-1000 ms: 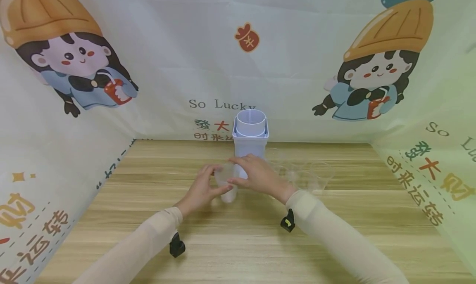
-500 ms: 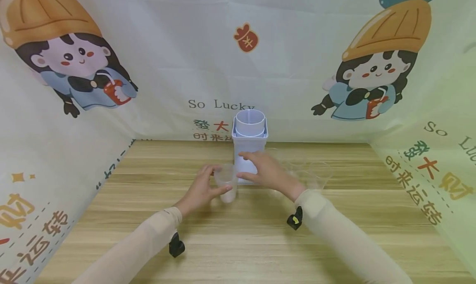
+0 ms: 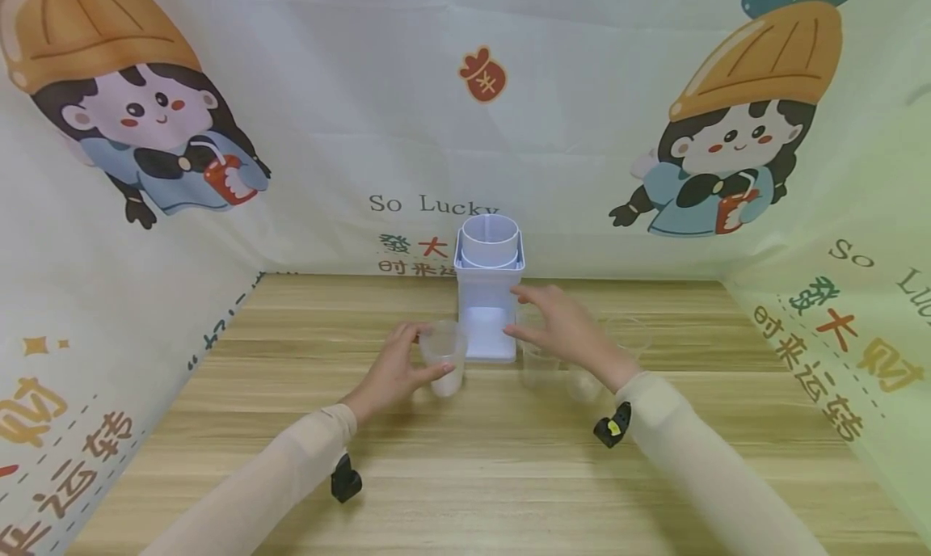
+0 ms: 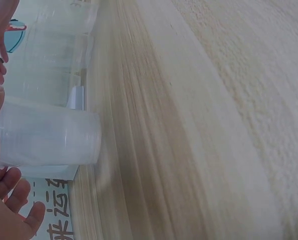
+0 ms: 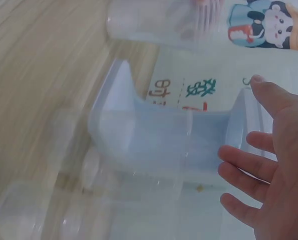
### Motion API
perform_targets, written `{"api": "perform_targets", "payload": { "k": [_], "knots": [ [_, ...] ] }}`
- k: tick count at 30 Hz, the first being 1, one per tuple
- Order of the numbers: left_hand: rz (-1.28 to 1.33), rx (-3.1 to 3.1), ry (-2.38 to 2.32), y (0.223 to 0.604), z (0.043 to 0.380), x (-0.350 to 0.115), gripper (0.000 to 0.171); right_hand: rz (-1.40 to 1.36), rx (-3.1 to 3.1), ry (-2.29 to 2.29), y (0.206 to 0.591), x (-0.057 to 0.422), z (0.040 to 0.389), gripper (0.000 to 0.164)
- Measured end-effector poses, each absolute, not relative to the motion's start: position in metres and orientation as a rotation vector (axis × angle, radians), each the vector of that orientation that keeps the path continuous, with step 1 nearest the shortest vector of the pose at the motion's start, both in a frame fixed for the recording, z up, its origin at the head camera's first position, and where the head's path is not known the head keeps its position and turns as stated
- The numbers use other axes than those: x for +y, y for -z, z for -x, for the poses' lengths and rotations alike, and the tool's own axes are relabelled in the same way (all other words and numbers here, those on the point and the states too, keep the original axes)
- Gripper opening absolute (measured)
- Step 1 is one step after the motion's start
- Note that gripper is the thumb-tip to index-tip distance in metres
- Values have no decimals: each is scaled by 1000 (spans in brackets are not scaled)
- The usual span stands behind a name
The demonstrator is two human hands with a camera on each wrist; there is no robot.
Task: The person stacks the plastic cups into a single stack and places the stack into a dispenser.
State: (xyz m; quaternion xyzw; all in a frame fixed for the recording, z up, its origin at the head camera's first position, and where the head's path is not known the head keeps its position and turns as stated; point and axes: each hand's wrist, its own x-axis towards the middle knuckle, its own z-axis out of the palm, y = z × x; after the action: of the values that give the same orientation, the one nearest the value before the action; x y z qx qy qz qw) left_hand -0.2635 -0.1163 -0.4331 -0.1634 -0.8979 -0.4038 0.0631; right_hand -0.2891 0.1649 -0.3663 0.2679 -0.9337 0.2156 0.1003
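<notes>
My left hand (image 3: 393, 370) holds a small stack of clear plastic cups (image 3: 445, 342) upright on the wooden table, thumb in front and fingers round the far side. Several nested rims show on the cup stack (image 5: 154, 22) in the right wrist view. To the right, my right hand (image 3: 563, 326) is held with fingers spread and nothing between them. It hovers over more clear plastic cups (image 3: 582, 382), which it partly hides. Between the hands, farther back, stands a pale blue cup dispenser (image 3: 489, 291) with a round tube at its top and an open front.
The wooden table (image 3: 465, 475) ends at a printed cloth backdrop (image 3: 567, 184) behind and on both sides. Another clear cup's rim (image 3: 633, 330) shows beyond my right wrist. Black camera mounts (image 3: 612, 427) sit on both wrists.
My right hand has drawn away from the cup stack and moved right, past the dispenser's front to the loose cups. My left hand stays in place with the stack.
</notes>
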Motion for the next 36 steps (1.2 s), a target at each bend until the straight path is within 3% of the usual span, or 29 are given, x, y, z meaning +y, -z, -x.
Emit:
{"api": "perform_targets", "payload": {
  "k": [15,36],
  "knots": [
    [498,-2714,1236,435,265,-116,75,-736,-2792,-588,380,199,277,70],
    [515,-2687,1224,433,269,-117,71,-737,-2785,-462,392,207,274,72]
  ]
}}
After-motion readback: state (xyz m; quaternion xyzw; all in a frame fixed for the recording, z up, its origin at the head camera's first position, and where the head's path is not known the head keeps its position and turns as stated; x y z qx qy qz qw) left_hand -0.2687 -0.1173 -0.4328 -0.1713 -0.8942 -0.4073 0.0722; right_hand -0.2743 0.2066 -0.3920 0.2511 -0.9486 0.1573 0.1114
